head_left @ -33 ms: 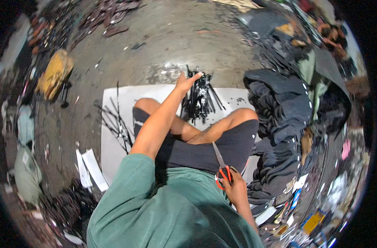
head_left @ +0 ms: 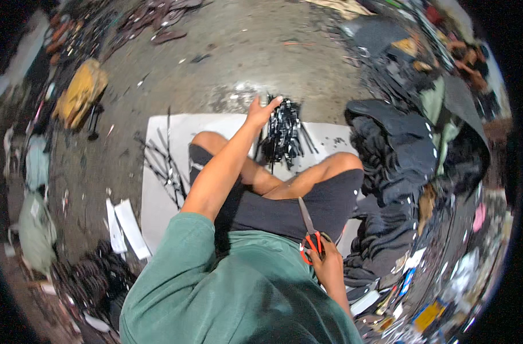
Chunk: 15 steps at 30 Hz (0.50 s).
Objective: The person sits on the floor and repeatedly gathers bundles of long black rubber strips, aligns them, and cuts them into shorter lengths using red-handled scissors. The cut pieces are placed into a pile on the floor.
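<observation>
My left hand (head_left: 263, 112) reaches out to the left edge of a pile of thin black strips (head_left: 284, 135), its thumb and a finger spread apart. The strips lie in a shiny bundle beyond my crossed legs, on a white sheet (head_left: 161, 223). Whether the hand's lower fingers touch any strips, I cannot tell. Close to my lap, my right hand (head_left: 328, 258) grips scissors (head_left: 307, 218) by their red-orange and black handles. The scissors' blades are together and point forward, over my dark shorts. More black strips (head_left: 166, 166) lie scattered on the sheet's left side.
Stacked dark, curved pieces (head_left: 387, 149) rise close on my right. White strips (head_left: 129, 229) lie left of the sheet. Farther left are a yellow bundle (head_left: 82, 92) and a dark heap (head_left: 92, 275). Brown sole-shaped pieces (head_left: 164, 17) lie at the far left, and mixed clutter (head_left: 428, 309) at the near right.
The whole view has shifted slightly. My left hand stays by the strips and my right hand keeps hold of the scissors.
</observation>
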Motion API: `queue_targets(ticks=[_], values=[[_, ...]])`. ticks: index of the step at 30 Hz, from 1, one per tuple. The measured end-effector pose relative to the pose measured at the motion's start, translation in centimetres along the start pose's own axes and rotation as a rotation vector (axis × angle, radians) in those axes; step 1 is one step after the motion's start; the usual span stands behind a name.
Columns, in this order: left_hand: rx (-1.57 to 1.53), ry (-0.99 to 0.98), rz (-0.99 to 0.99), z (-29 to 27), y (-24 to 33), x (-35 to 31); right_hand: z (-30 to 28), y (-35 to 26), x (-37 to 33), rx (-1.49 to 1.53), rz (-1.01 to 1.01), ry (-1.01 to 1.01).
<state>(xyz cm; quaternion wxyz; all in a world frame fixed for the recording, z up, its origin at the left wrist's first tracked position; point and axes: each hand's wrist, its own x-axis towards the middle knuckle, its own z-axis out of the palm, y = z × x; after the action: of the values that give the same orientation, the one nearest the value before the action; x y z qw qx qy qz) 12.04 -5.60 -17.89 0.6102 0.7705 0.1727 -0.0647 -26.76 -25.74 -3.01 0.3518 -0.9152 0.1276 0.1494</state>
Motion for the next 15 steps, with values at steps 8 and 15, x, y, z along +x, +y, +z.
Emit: queue_targets(ticks=[8,15], values=[[0.542,0.819,-0.228,-26.5,-11.5,-4.7,-1.4,1.8,0.7,-0.143,0.063,-0.116],[0.643,0.614,-0.433,-28.1,-21.8,-9.6,-3.3,-4.4,7.9,-0.269,-0.289,0.008]])
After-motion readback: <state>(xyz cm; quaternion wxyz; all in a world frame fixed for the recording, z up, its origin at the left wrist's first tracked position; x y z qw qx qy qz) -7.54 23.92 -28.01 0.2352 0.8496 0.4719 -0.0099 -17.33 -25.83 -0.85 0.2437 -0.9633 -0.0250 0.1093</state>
